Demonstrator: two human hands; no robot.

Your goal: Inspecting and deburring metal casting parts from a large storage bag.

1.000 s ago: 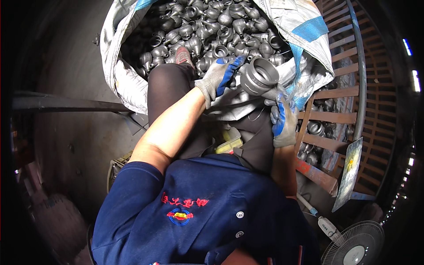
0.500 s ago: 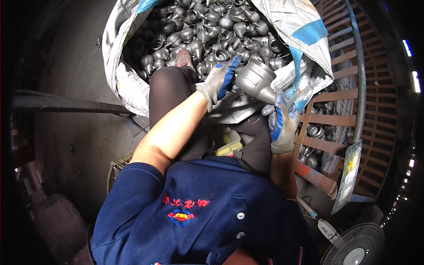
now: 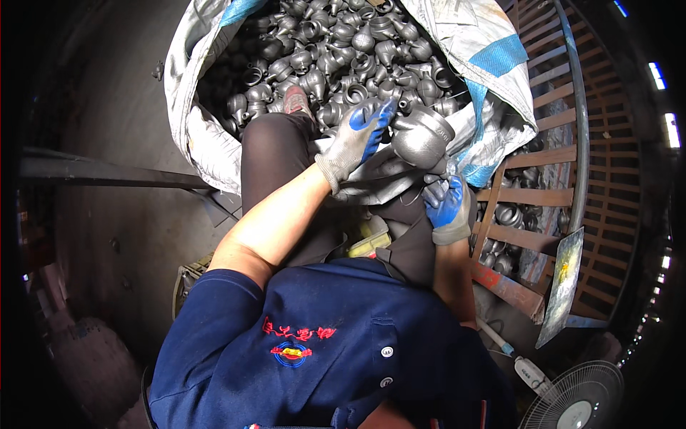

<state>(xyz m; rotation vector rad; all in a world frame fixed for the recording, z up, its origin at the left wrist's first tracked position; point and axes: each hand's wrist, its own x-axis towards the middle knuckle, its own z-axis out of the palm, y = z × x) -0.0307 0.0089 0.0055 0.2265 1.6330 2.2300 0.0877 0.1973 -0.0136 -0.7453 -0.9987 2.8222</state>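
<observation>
A slatted rack (image 3: 557,154) lines frame right; a sack (image 3: 182,79), top center, holds metal castings (image 3: 363,39). Right hand (image 3: 450,204) pinches one fitting (image 3: 420,139); left hand (image 3: 361,132) half-spread.

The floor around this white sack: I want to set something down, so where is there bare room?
Left of the sack, the grey floor looks bare above the dark bar, and mostly bare below it, down toward the left sleeve. Crowded: the sack's inside, heaped with metal fittings, and the right side, where the slatted rack stands close.
</observation>
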